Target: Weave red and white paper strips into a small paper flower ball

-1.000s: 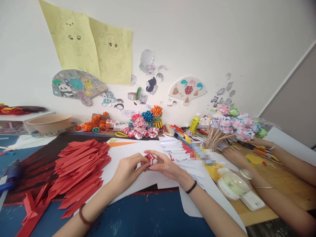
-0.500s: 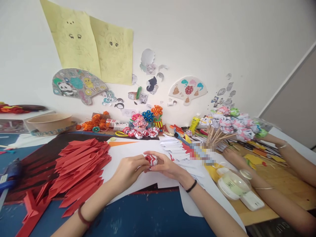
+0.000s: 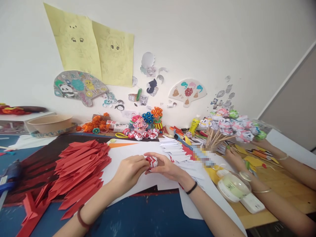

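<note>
Between my two hands is a small red-and-white folded paper flower [image 3: 152, 162], held above white paper [image 3: 123, 154]. My left hand [image 3: 130, 170] pinches its left side with bent fingers. From the other side, my right hand [image 3: 165, 166] curls round it, thumb below and fingers above. Part of the flower is covered by the fingers. A big pile of folded red paper strips [image 3: 82, 168] lies to the left of my hands. White folded strips [image 3: 174, 149] are spread just right of my right hand.
Behind my hands sit finished red-and-white paper flowers [image 3: 139, 135]. A glue gun [image 3: 12, 176] lies at far left, near a beige bowl [image 3: 50, 123]. At right are a clear bottle [image 3: 233, 186], a bunch of paper flowers on sticks [image 3: 224, 123] and a co-worker's hands [image 3: 234, 158].
My hands keep their hold on the paper flower, with only slight finger movement. The co-worker's nearer hand has shifted and lifted a little. The whole view has tilted slightly.
</note>
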`<state>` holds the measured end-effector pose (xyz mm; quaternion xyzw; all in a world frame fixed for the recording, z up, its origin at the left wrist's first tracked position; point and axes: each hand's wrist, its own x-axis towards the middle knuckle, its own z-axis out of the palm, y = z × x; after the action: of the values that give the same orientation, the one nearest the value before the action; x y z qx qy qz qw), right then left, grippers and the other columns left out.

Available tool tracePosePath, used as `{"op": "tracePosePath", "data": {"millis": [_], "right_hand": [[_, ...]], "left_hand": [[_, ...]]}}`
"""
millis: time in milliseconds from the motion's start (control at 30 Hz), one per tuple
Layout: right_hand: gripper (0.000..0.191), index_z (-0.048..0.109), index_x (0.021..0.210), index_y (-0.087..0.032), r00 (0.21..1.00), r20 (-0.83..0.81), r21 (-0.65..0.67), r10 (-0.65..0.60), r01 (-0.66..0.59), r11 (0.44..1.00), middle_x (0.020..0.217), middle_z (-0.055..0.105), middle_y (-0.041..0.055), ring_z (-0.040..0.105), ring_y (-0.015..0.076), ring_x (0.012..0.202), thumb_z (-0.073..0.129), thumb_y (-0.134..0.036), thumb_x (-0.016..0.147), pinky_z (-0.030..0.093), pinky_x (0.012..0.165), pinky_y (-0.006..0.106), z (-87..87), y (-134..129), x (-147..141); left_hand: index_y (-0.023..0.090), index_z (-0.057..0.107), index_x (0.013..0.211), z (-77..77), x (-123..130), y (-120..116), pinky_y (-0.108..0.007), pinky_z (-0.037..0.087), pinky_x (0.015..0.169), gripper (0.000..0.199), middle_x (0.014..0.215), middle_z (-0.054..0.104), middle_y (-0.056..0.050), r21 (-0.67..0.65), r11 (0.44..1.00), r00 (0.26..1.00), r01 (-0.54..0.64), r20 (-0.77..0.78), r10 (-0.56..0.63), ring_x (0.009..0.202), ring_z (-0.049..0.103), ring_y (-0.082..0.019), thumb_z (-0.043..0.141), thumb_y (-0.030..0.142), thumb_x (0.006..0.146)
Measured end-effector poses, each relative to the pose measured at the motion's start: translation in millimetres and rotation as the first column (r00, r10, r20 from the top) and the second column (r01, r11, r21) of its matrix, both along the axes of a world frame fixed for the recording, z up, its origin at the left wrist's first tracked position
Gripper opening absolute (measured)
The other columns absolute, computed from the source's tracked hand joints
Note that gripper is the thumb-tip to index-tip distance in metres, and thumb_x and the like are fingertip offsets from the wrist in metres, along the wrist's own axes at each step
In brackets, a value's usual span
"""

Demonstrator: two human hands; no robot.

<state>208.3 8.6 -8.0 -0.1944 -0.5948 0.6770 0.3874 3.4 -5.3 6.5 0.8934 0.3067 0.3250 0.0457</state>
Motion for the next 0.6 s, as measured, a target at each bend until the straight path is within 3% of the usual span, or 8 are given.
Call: {"op": "tracePosePath", "data": {"millis": [300,433,600], "right_hand": [[0.061,0.053,0.129,-0.020,0.999,0.041,-0.001,-0.016,0.016,1.000,0.099,0.065,0.0051,0.064,0.0180,0.090,0.077,-0.015,0.073,0.052,0.089,0.041,-1.3,1.1,2.3],[0.060,0.055,0.128,-0.020,0.999,0.048,0.012,-0.026,0.025,1.000,0.099,0.064,0.0051,0.063,0.0180,0.092,0.078,-0.016,0.072,0.052,0.087,0.039,-2.8,2.4,2.0],[0.062,0.053,0.129,-0.019,1.000,0.028,-0.009,-0.005,0.005,1.000,0.099,0.065,0.0058,0.063,0.0197,0.093,0.078,-0.019,0.073,0.050,0.092,0.045,-3.1,2.1,2.4]], "left_hand": [[0.022,0.065,0.092,-4.8,0.6,2.7,-0.027,0.037,0.068,0.018,0.081,0.065,-0.001,0.112,0.993,0.999,-0.028,-0.041,0.033,0.074,0.056,-0.016,0.048,0.025,0.097],[0.023,0.064,0.089,-1.6,0.9,-0.2,-0.027,0.036,0.067,0.016,0.079,0.065,0.001,0.089,0.996,0.999,-0.028,-0.040,0.032,0.072,0.055,-0.015,0.050,0.026,0.096],[0.023,0.062,0.090,1.2,0.6,-2.4,-0.026,0.036,0.069,0.018,0.083,0.065,0.001,0.031,0.999,1.000,-0.013,-0.017,0.013,0.074,0.055,-0.014,0.046,0.023,0.097]]}}
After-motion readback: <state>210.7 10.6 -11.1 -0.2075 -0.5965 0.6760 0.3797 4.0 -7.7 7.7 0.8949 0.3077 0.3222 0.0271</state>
